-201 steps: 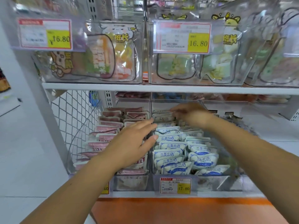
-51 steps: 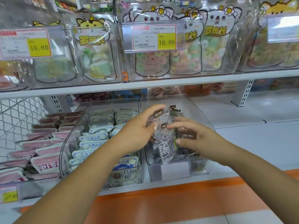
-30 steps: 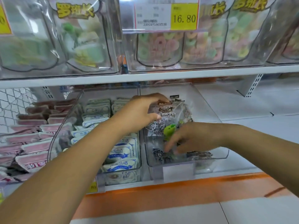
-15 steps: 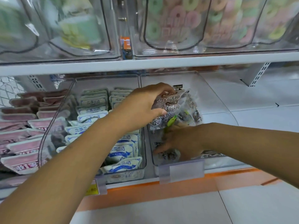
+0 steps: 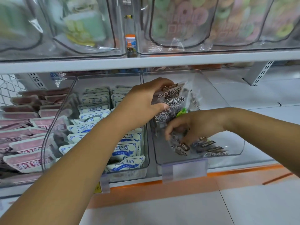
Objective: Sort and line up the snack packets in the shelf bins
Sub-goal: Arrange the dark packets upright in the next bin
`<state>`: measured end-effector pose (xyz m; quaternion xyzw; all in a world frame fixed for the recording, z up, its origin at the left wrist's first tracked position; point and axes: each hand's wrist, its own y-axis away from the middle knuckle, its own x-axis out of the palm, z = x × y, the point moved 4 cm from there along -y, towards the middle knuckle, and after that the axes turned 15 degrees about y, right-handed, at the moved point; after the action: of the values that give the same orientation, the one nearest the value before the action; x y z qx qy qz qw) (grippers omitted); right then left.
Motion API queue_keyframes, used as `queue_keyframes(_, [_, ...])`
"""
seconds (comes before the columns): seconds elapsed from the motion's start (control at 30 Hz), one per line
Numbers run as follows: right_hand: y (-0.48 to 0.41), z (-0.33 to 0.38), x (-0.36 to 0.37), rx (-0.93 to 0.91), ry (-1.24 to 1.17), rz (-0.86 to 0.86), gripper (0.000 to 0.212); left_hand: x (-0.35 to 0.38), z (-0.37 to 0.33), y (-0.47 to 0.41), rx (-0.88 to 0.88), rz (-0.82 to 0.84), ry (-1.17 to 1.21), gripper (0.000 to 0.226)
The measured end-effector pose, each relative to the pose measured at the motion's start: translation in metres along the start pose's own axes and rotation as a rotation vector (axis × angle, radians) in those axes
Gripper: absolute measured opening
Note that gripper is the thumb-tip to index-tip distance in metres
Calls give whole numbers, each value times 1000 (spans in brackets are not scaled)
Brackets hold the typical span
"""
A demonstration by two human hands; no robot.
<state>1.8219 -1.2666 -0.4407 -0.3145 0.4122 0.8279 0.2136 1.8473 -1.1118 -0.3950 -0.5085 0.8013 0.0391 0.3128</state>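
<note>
Left hand [image 5: 144,103]: clenched on a bunch of dark plum packets [image 5: 174,101], with the thumb across their front and the fingers over their top edge.
Dark plum packets: held upright above the back half of the right bin [image 5: 237,143], just off the view's centre toward 2 o'clock. A green mark showed at their lower edge.
Right hand [image 5: 194,127]: at 4 o'clock from the held bunch, reaching down inside the right bin. Its fingers were curled among the packets there, and I could not tell whether they gripped one.
Right bin: clear plastic, at 4 o'clock in the view. It held a few loose dark packets [image 5: 209,145] lying flat and overlapping on the floor near its front wall.
Label holder [image 5: 184,169]: blank, clipped to the front of the right bin at its 6 o'clock.
Middle bin [image 5: 48,132]: clear, touching the right bin at that bin's 9 o'clock. It held white-and-blue packets [image 5: 95,109] in two rows, leaning and overlapping from back to front.
Pink packets [image 5: 27,161]: stacked in overlapping rows at 9 o'clock, beyond the middle bin's left wall.
Shelf board [image 5: 146,60]: white, running across at 12 o'clock above the lower bins.
Upper left bin [image 5: 120,30]: at 11 o'clock, holding a pouch of pale green and yellow sweets [image 5: 84,25], which was blurred.
Upper right bin [image 5: 140,30]: at 1 o'clock, holding pouches of pastel ring sweets [image 5: 183,18].
Yellow price tag [image 5: 97,187]: at 7 o'clock, partly hidden behind the left forearm.
</note>
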Motion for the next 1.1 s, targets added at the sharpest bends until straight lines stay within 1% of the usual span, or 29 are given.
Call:
queue_keyframes(0.03, [4,2,1,2,-11,24,39,0,0,0,-8,4,23,50])
queue_keyframes(0.1, [10,8,4,5,39,95,34,0,-1,0,-23,14,28,49])
queue_keyframes(0.17, [16,18,9,40,52,164,37,2,-5,1,-32,37,-1,49])
queue_keyframes(0.27, [22,19,17,79,78,157,68,6,-11,4,-33,90,-64,49])
queue_keyframes(0.3, [25,16,20,106,103,116,72,7,-12,5,-40,107,-78,50])
queue_keyframes(0.33, [27,14,22,128,123,56,68,8,-14,5,-52,124,-86,51])
queue_keyframes(0.4, [32,11,27,118,137,-74,45,9,-19,8,-73,167,-109,53])
queue_keyframes(0.47, [38,13,29,59,134,-178,21,10,-22,9,-80,215,-140,53])
queue_keyframes(0.53, [46,15,29,25,148,-303,12,13,-25,10,-100,260,-156,51])
queue_keyframes(0.57, [50,13,27,31,158,-373,9,16,-26,10,-103,283,-167,50])
queue_keyframes(0.67, [66,12,20,10,213,-581,12,32,-26,11,-103,389,-249,48])
queue_keyframes(0.73, [76,17,16,-13,355,-695,13,39,-25,12,-140,489,-281,53])
queue_keyframes(0.8, [76,23,18,-24,513,-727,14,40,-22,11,-184,592,-293,55])
queue_keyframes(0.87, [65,24,27,-14,607,-674,18,35,-24,12,-250,696,-274,60])
queue_keyframes(0.93, [54,23,38,23,580,-597,22,27,-30,13,-305,718,-222,61])
queue_keyframes(1.0, [55,19,40,44,422,-594,20,19,-37,17,-278,681,-213,54])
queue_keyframes(1.03, [59,16,37,48,302,-641,16,19,-39,20,-244,664,-265,50])
queue_keyframes(1.1, [75,9,27,63,105,-831,9,27,-39,29,-138,663,-470,45])
